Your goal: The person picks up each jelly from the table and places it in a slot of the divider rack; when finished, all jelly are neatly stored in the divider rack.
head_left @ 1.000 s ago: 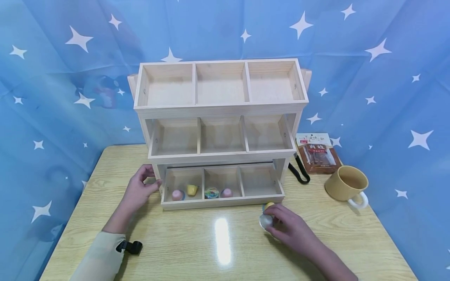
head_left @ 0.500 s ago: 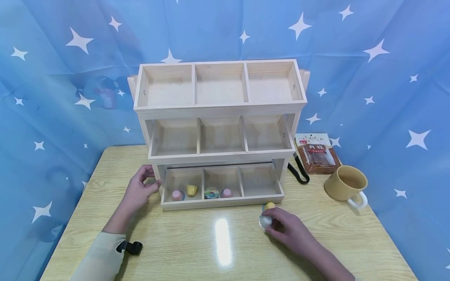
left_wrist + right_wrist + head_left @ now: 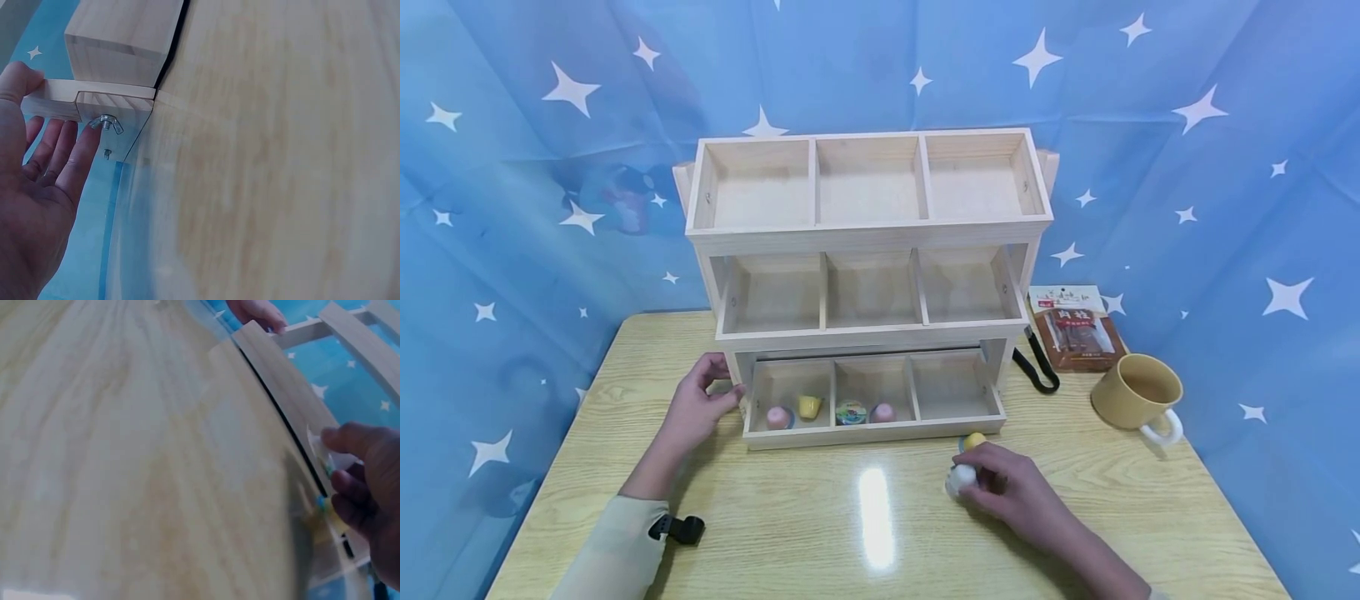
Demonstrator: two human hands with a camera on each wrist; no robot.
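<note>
My left hand [image 3: 697, 406] grips the left leg of the pale wooden three-tier rack [image 3: 869, 241]. In the left wrist view its thumb lies on one side of the leg [image 3: 119, 106] and the fingers on the other, by a wing nut. My right hand [image 3: 1015, 490] pinches a small white jelly cup [image 3: 960, 480] close over the table, in front of the rack's lower right corner. A yellow jelly cup [image 3: 973, 441] stands just behind that hand, by the bottom tier's front edge. The bottom tier holds pink cups [image 3: 778, 417], a yellow cup [image 3: 809, 406] and a lidded cup [image 3: 851, 412].
At the right lie a brown food packet [image 3: 1078, 337] and a black strap-like loop [image 3: 1037, 367]. A tan mug [image 3: 1137, 392] with a white handle stands in front of them. A starry blue cloth [image 3: 1225, 208] hangs behind the wooden table [image 3: 775, 533].
The white jelly cup has shifted slightly left and turned in my right hand, uncovering more of the yellow cup behind. My left hand stays on the rack's leg.
</note>
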